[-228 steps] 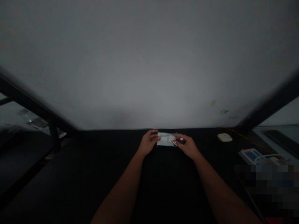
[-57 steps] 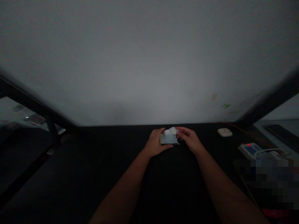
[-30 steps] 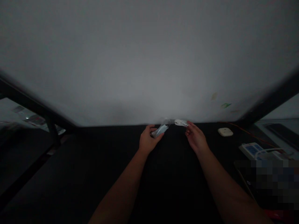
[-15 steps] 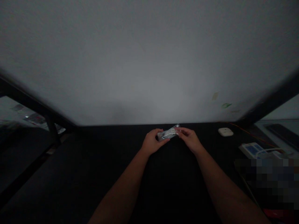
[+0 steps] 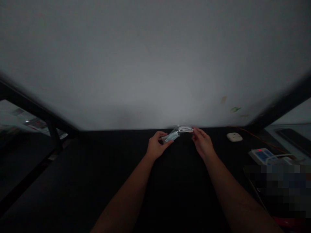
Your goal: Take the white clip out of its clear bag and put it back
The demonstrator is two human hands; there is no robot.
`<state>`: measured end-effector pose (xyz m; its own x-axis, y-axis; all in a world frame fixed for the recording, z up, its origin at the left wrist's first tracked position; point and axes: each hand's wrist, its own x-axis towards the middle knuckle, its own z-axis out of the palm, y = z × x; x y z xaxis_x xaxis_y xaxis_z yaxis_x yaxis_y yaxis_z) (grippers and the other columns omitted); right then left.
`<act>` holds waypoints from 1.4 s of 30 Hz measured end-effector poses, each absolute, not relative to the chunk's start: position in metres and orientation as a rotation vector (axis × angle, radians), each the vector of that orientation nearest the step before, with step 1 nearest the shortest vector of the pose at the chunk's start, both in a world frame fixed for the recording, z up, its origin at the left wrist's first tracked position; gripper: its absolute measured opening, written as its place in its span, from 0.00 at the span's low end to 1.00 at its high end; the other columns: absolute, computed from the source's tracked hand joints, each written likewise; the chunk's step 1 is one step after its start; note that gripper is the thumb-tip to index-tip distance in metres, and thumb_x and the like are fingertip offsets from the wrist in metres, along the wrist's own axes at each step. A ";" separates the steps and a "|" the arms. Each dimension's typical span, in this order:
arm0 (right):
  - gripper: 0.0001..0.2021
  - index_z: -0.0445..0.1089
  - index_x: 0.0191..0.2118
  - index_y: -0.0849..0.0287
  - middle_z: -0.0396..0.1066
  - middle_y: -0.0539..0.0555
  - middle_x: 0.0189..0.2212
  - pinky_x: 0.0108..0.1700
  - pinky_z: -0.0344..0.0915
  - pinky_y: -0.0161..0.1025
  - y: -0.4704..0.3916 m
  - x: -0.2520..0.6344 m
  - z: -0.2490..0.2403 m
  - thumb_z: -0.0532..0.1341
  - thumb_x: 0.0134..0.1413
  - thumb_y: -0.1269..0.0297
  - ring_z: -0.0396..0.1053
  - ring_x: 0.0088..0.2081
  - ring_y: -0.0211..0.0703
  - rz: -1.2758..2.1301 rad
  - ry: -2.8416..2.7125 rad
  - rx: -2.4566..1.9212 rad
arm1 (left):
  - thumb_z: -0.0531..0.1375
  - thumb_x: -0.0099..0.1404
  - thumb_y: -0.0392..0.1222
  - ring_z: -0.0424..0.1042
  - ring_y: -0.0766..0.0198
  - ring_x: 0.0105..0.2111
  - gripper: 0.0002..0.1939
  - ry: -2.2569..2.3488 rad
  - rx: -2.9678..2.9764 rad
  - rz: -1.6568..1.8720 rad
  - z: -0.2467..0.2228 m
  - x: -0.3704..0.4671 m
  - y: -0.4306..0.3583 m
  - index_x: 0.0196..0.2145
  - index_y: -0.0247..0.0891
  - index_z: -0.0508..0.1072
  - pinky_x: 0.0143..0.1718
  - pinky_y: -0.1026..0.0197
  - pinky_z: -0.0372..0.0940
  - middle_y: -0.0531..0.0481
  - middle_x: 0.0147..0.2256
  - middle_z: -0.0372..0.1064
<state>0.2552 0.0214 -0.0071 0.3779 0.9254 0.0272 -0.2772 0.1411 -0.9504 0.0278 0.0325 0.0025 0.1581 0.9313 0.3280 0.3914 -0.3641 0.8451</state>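
Observation:
Near the back edge of the black table, my left hand (image 5: 157,144) grips the lower left end of a clear plastic bag (image 5: 171,136) between thumb and fingers. A white looped item, which looks like a coiled cable (image 5: 186,129), sticks out at the bag's upper right end. My right hand (image 5: 202,142) pinches the right end of this white cable with its fingertips. Part of the cable seems to be inside the bag's mouth.
A white rounded case (image 5: 234,137) lies on the black table (image 5: 97,168) to the right. Farther right is a power strip (image 5: 263,156) with a red light and a white cord. A grey wall stands behind the table.
My right hand has moved right, drawing the white cable partly out of the bag. The bag in my left hand has shifted slightly left. A red light now shows on the power strip.

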 end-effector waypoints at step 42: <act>0.17 0.80 0.39 0.52 0.75 0.55 0.38 0.44 0.69 0.46 0.018 0.243 -0.008 0.65 0.51 0.46 0.72 0.41 0.48 0.780 -1.367 -1.231 | 0.65 0.62 0.42 0.77 0.58 0.40 0.12 1.052 1.839 1.077 -0.003 0.029 0.034 0.43 0.37 0.77 0.43 0.56 0.71 0.45 0.40 0.78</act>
<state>0.2433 0.0177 -0.0081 0.1225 0.9515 0.2822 0.2409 0.2473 -0.9385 0.0287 0.0345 -0.0028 0.3089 0.9034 0.2973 0.2759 -0.3842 0.8810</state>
